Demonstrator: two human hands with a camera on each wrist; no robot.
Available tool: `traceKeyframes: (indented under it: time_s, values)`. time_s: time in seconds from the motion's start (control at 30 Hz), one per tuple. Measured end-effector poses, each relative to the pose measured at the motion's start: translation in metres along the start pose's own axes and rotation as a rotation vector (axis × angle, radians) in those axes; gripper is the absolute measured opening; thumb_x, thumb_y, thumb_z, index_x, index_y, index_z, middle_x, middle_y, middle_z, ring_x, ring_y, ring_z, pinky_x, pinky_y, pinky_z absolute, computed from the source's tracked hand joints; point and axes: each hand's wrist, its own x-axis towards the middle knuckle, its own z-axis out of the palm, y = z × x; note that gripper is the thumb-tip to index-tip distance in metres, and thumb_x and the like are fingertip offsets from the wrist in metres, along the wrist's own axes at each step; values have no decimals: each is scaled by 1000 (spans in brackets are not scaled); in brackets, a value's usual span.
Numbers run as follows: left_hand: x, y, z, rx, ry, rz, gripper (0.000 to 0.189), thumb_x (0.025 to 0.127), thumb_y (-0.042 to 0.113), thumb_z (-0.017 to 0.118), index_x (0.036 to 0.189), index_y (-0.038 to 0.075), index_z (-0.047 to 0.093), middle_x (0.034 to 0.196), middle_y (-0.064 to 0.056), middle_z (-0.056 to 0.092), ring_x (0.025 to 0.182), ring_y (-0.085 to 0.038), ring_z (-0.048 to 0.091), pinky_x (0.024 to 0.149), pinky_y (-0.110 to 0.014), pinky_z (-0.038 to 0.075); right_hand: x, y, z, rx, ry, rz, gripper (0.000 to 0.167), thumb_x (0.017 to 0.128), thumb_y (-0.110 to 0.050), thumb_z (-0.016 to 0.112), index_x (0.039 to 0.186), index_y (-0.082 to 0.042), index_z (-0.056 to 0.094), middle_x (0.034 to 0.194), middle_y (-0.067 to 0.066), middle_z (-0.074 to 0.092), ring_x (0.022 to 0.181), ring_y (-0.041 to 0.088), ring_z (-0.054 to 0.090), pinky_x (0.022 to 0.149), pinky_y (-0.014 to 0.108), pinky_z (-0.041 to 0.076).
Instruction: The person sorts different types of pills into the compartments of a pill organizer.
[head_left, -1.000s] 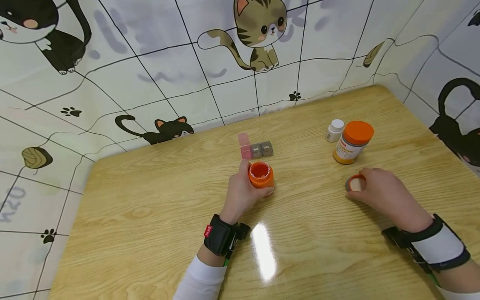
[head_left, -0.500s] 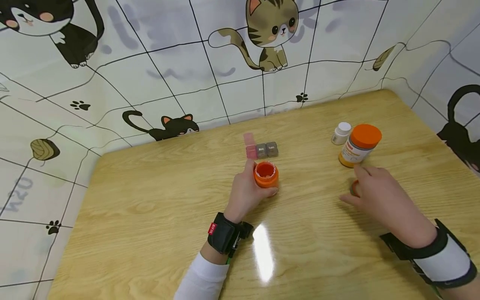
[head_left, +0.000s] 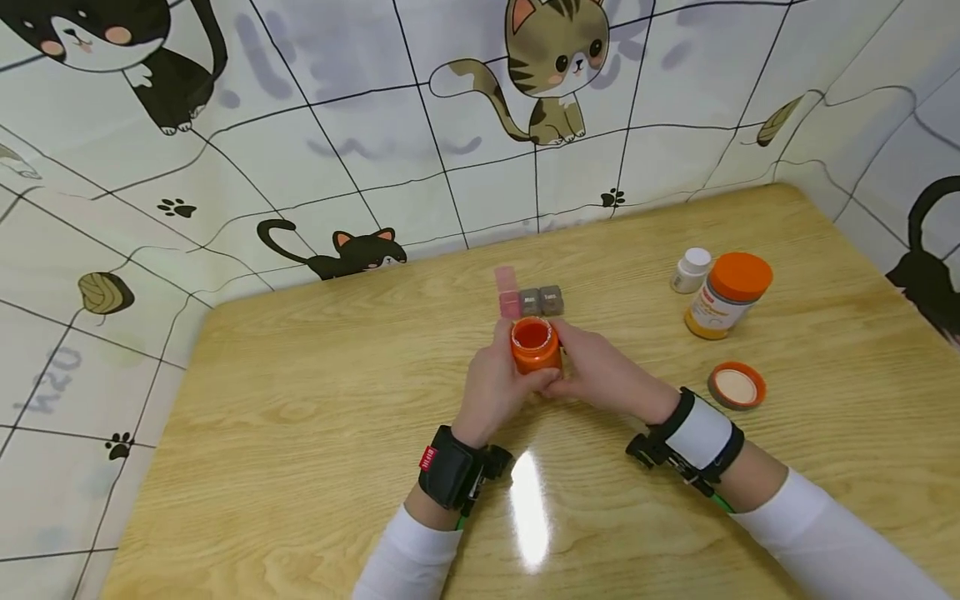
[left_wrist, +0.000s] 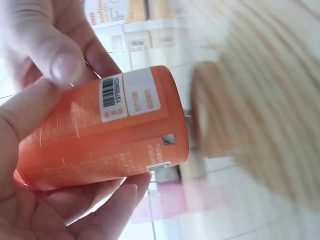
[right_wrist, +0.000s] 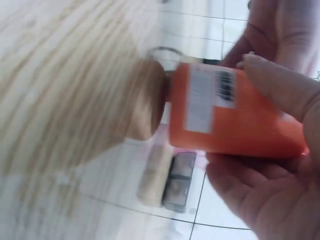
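Observation:
Between both hands is an open orange pill bottle (head_left: 537,360), its uncapped mouth facing up in the head view. My left hand (head_left: 491,385) grips it from the left, thumb at the front. On the other side my right hand (head_left: 606,372) holds it too, the two thumbs nearly meeting. A printed label with a barcode shows on the bottle (left_wrist: 105,130) in the left wrist view, and its base is close over the wooden table. The cap (head_left: 737,385) lies on the table with its pale lining up, to the right of the right forearm.
Just behind the bottle sits a small pill organizer (head_left: 530,302), its pink lid raised and two grey compartments closed. A larger jar with an orange lid (head_left: 722,304) and a small white bottle (head_left: 692,271) stand at the back right. A cat-print wall covering (head_left: 495,192) borders the table.
The right hand has let go of the cap, leaving it on the table, and has moved left to grip the orange bottle. The left hand keeps its hold.

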Motion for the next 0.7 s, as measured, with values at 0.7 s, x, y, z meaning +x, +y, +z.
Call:
traceKeyframes:
  time_s: [0.7]
  values:
    - [95,-35,-37,89,-188,-292,93,81,9,84,154,0,27,150,-18,53,136,-35,52,110,-42,45,-3,9,-33,-8,150,169,66,86,-11,79,136,10,40,130,33,59,114,47,61,99,62,49]
